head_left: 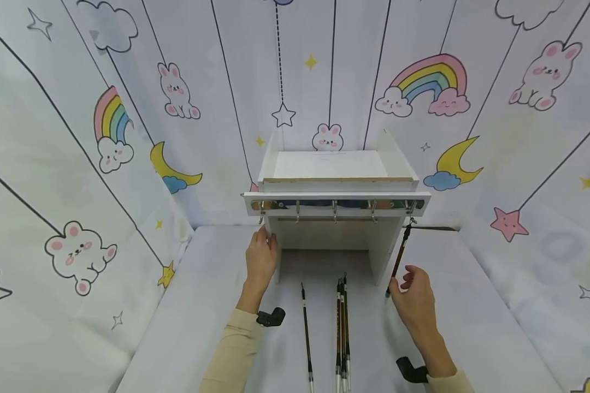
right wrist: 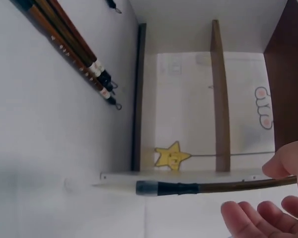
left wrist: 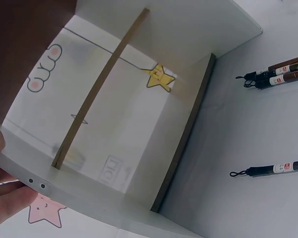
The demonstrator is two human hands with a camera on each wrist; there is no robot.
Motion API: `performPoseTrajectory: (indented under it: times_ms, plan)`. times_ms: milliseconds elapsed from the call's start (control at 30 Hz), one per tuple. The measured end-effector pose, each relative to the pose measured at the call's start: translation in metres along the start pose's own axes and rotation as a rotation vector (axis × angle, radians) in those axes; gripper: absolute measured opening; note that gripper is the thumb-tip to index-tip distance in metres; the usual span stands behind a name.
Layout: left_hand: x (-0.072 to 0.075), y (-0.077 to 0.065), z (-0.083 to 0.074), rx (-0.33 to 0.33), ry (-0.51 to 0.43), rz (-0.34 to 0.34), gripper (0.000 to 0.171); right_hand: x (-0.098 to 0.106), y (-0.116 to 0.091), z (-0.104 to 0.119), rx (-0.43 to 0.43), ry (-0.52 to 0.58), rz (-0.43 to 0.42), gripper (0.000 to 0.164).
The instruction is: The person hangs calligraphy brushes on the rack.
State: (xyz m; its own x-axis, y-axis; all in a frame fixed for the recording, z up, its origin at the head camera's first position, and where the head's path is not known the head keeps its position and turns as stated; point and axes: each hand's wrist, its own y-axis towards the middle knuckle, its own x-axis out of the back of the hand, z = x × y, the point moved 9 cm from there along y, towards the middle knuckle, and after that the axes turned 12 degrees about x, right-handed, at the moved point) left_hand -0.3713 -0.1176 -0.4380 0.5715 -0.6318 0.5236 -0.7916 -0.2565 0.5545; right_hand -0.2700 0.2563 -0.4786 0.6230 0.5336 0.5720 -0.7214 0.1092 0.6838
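A white shelf rack (head_left: 324,231) has a row of metal hooks (head_left: 335,210) along its front rail. My left hand (head_left: 261,256) grips the front edge of its left side panel (left wrist: 84,191), thumb on one face and fingers on the other. From the rightmost hook hangs a writing brush (head_left: 401,251), white tip down, dark handle up. Beside this brush's lower part is my right hand (head_left: 415,300), its thumb at the handle. The right wrist view shows the fingers (right wrist: 238,218) loosely bent and apart from the brush (right wrist: 179,188).
On the white table a single brush (head_left: 306,330) lies in front of the rack. To its right several brushes (head_left: 343,333) lie bunched side by side, hanging loops toward the rack. A cartoon-printed cloth (head_left: 226,136) stands behind and at both sides.
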Motion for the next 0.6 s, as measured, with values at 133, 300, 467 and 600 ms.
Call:
performPoseTrajectory:
  times_ms: [133,300,467,600]
  plan:
    - [-0.001,0.001,0.000,0.010,0.005,0.006,0.031,0.000,-0.006,0.007,-0.022,-0.002,0.038,0.040]
    - [0.000,0.002,0.000,0.023,0.005,0.016,0.032,-0.005,-0.016,0.016,-0.025,0.006,0.094,0.039]
    - [0.000,0.002,-0.001,0.018,0.004,0.011,0.032,-0.012,-0.027,0.021,-0.052,0.021,0.151,0.040]
    - [0.000,0.002,-0.001,0.021,0.007,0.010,0.032,-0.023,-0.039,0.024,-0.082,0.033,0.225,0.042]
